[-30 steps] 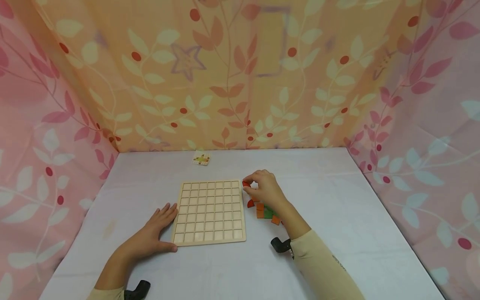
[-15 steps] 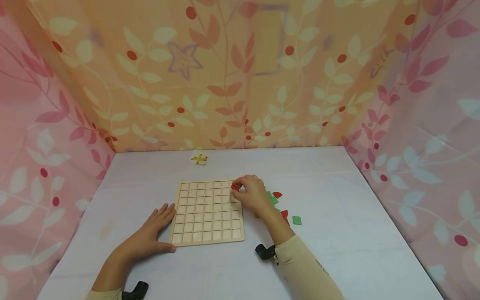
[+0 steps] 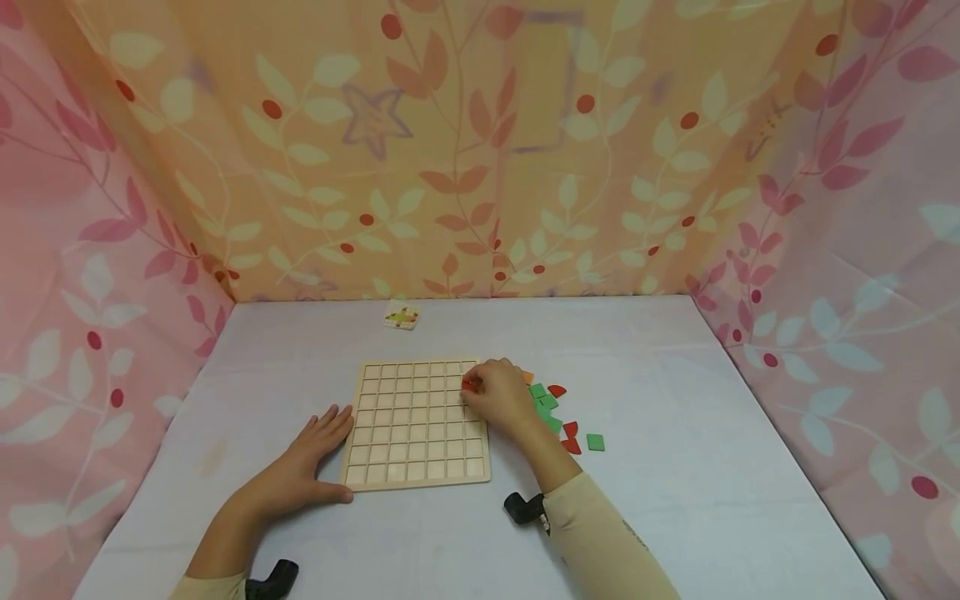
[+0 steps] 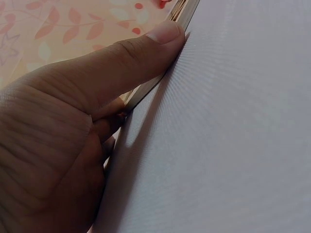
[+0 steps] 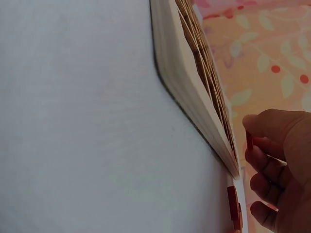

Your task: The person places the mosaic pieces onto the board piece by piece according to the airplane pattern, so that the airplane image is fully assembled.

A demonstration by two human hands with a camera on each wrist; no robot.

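Note:
A light wooden grid board (image 3: 416, 425) lies on the white table, its square cells bare where they show. In the head view my left hand (image 3: 311, 462) rests against the board's left edge, fingers straight and thumb at the near left corner. The left wrist view shows that thumb (image 4: 136, 53) touching the board's side. Over the board's upper right cells, my right hand (image 3: 501, 396) pinches a small red piece (image 3: 468, 385) between thumb and fingers. Seen edge-on in the right wrist view, the red piece (image 5: 250, 141) is thin and held upright, apart from the board.
Right of the board lie loose green squares (image 3: 542, 402), red rounded-edge pieces (image 3: 572, 446) and an orange piece (image 3: 528, 377), partly hidden by my right arm. One green square (image 3: 596, 442) lies apart. A small patterned card (image 3: 401, 316) sits behind the board. Patterned cloth walls enclose the table.
My right hand has carried the red piece leftward from beside the board to over its upper right cells, then slightly lower. More loose pieces are uncovered. The left hand stays put.

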